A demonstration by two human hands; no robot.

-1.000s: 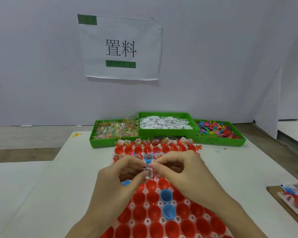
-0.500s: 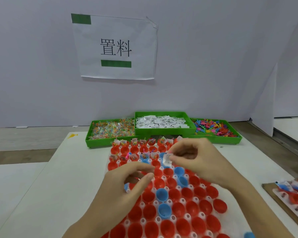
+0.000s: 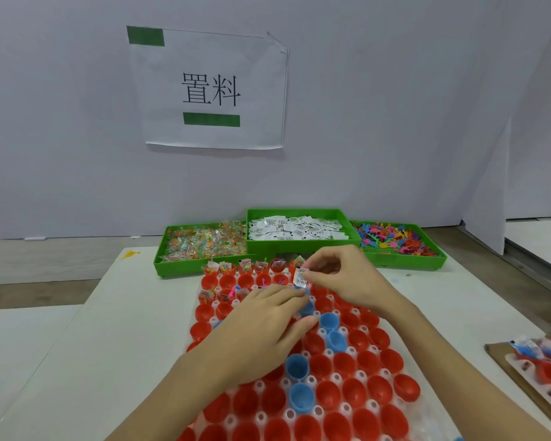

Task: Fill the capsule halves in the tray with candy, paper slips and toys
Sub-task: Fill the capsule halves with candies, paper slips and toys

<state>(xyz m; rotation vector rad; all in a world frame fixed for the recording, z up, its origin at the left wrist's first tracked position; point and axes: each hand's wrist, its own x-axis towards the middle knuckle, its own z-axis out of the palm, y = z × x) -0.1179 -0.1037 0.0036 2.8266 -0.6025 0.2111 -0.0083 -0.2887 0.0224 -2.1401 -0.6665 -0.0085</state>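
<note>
On the white counter, the far-left green plastic bin of clear-wrapped coloured candy stood against the wall side. Beside it sat the green plastic bin of white printed paper slips, and furthest right the green plastic bin of small multicoloured plastic toys.

In front of the bins lay the clear plastic tray of red and blue capsule halves. The far rows of halves held candy, slips and toys; the near rows appeared empty.

The left hand lay over the middle of the tray, fingers extended toward a blue capsule half. Whether the fingertips pinched that half or merely steadied it could not be determined.

The right hand was raised just above the tray's far rows, thumb and forefinger pinching a small white folded paper slip with printed barcode by its upper edge. The slip hung directly above the blue half.

Handling judgement: the slip is very light, thin and flexible, and will likely flutter or curl if released from height. Hold it at one edge and lower it into the cup before release. The capsule halves look like light, stiff, smooth plastic and may tip or lift from their sockets if nudged; steady them at the rim.

At the far right edge lay a second tray of filled capsule halves on brown board.
</note>
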